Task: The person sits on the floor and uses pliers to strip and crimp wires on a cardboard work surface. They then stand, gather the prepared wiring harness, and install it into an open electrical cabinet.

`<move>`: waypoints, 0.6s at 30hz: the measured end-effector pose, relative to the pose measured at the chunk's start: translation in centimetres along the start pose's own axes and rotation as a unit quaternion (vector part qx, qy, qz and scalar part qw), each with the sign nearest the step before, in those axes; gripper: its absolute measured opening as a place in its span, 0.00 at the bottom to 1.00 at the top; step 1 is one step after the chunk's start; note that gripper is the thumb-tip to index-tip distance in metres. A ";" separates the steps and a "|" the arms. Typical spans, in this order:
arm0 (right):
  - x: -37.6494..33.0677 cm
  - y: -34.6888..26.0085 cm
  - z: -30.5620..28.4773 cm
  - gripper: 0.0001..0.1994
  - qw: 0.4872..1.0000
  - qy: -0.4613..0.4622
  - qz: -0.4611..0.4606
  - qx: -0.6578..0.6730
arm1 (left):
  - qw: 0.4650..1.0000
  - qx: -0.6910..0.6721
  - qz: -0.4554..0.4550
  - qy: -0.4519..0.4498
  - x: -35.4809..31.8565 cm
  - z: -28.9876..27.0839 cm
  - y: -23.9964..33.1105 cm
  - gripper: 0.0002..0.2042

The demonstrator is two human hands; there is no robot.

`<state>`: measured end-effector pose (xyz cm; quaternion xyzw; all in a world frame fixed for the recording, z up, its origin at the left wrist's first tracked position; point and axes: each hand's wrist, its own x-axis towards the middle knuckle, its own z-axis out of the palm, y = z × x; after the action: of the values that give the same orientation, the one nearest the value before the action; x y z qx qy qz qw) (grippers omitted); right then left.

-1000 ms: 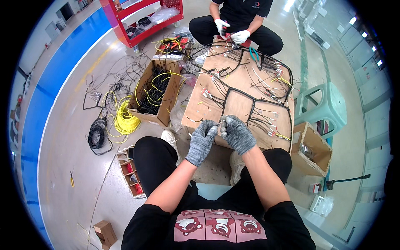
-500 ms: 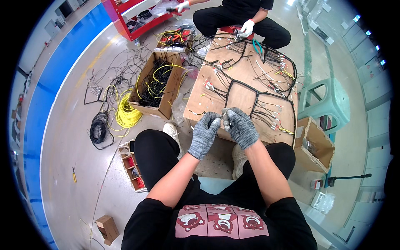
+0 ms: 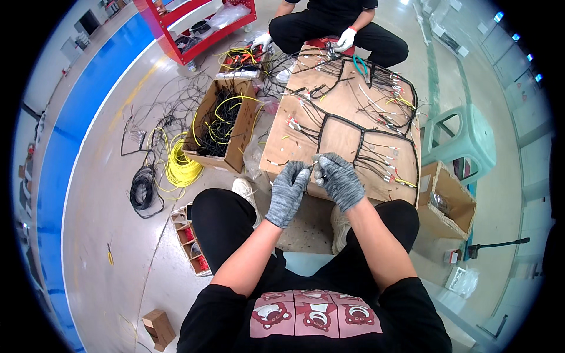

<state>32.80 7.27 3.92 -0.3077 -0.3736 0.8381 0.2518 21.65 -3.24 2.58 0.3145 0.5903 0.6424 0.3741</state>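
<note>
My left hand [image 3: 288, 194] and my right hand [image 3: 341, 182], both in grey knit gloves, meet over the near edge of a wooden board [image 3: 341, 139]. Their thumbs and fingertips are pinched close together. Whatever they hold is small and dark, too hidden among the fingers to name. Just beyond them on the board lies a black taped wire harness [image 3: 342, 119]. Its branches end in thin wires with white, red and yellow tips [image 3: 388, 176]. Green-handled pliers [image 3: 360, 66] rest at the board's far side.
Across the board sits a co-worker in white gloves [image 3: 346, 40]. To the left stand a carton of black wires [image 3: 220, 120], a yellow cable coil [image 3: 182, 165], a black coil [image 3: 141, 188] and a divided parts tray [image 3: 191, 241]. A green stool [image 3: 465, 141] and an open carton [image 3: 450, 206] are right.
The co-worker's hand at the left has come down from the red cart to the box of tools beside the board. My hands keep nearly the same pinch; the view has shifted slightly.
</note>
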 end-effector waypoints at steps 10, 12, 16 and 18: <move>-0.3 -0.1 0.5 0.08 1.000 0.022 0.004 -0.005 | 1.000 -0.021 -0.011 0.004 -0.2 0.3 0.9 0.05; -0.2 0.0 0.4 0.08 1.000 0.019 0.006 -0.003 | 1.000 -0.023 -0.013 0.004 -0.1 0.2 0.4 0.05; 0.0 0.3 0.3 0.07 0.999 0.021 0.006 -0.035 | 1.000 0.001 0.015 0.002 0.3 0.0 -0.6 0.04; -0.2 0.1 0.3 0.06 0.996 0.031 0.018 -0.082 | 1.000 0.001 0.007 0.004 0.2 0.0 -0.6 0.04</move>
<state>32.66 6.93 4.06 -0.3598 -0.4271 0.7993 0.2220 21.60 -3.04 1.93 0.3166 0.5904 0.6452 0.3673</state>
